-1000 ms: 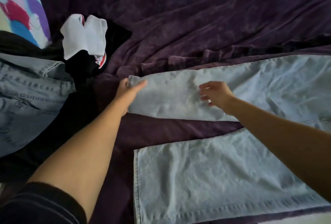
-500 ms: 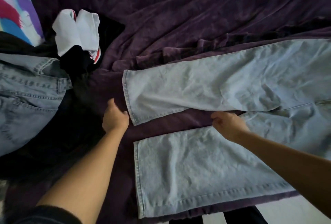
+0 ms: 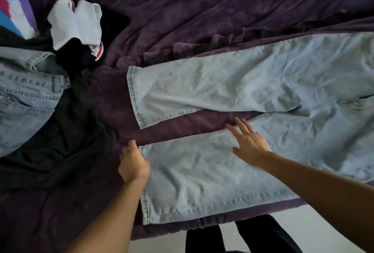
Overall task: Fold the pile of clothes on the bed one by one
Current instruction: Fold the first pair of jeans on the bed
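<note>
A pair of light blue jeans (image 3: pixel 253 82) lies flat on the purple blanket (image 3: pixel 202 9), both legs pointing left with a strip of blanket between them. My left hand (image 3: pixel 133 161) is at the hem corner of the near leg (image 3: pixel 192 182), its fingers curled at the hem's edge. On that same leg my right hand (image 3: pixel 249 143) rests flat, fingers spread. The clothes pile sits at the left: another pair of blue jeans (image 3: pixel 22 94), a black garment (image 3: pixel 60 141) and a white garment with red trim (image 3: pixel 77 21).
A colourful pillow (image 3: pixel 14 9) is in the top left corner. The bed's near edge runs along the bottom, with pale floor (image 3: pixel 303 224) and my dark-clothed legs (image 3: pixel 238 236) below it.
Both hands left the far leg and came down to the near leg. My left hand moved right to the hem corner, and my right hand opened flat on the cloth.
</note>
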The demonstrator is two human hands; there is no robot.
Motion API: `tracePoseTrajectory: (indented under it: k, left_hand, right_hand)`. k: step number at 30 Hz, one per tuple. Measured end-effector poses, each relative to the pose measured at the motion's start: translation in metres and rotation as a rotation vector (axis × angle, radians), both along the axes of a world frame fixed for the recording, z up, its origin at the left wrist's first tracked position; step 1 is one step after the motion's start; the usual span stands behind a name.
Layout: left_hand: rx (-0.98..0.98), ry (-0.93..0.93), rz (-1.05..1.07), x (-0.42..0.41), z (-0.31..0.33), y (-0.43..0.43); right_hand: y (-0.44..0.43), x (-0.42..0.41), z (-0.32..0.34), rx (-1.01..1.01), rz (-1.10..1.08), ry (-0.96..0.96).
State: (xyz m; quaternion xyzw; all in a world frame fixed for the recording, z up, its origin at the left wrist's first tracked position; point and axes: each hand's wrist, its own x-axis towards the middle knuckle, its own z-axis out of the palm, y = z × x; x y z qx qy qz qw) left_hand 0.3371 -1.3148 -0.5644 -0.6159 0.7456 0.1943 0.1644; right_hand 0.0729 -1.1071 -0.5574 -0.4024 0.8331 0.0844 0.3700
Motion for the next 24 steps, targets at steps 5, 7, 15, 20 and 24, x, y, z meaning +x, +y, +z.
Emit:
tracePoseTrajectory:
  k: [5,7,15,20,24]
  left_hand:
    - [0.026,0.117,-0.377,-0.058,0.026,0.048]
    - [0.158,0.18,-0.479,-0.09,0.032,0.088]
    - [0.383,0.129,-0.908,-0.192,0.032,0.276]
    - [0.326,0.008,-0.99,-0.231,0.013,0.373]
    - [0.217,-0.109,-0.899,-0.253,-0.012,0.419]
  right_hand:
    - [0.089,-0.051,0.032,0.137,-0.134,0.089]
    - [0.133,-0.074,0.044,0.196,-0.177,0.139]
    - [0.314,-0.171,0.062,0.403,-0.236,0.241]
    - [0.392,-0.229,0.033,0.376,-0.23,0.241]
    - [0.436,-0.272,0.006,0.237,-0.139,0.382]
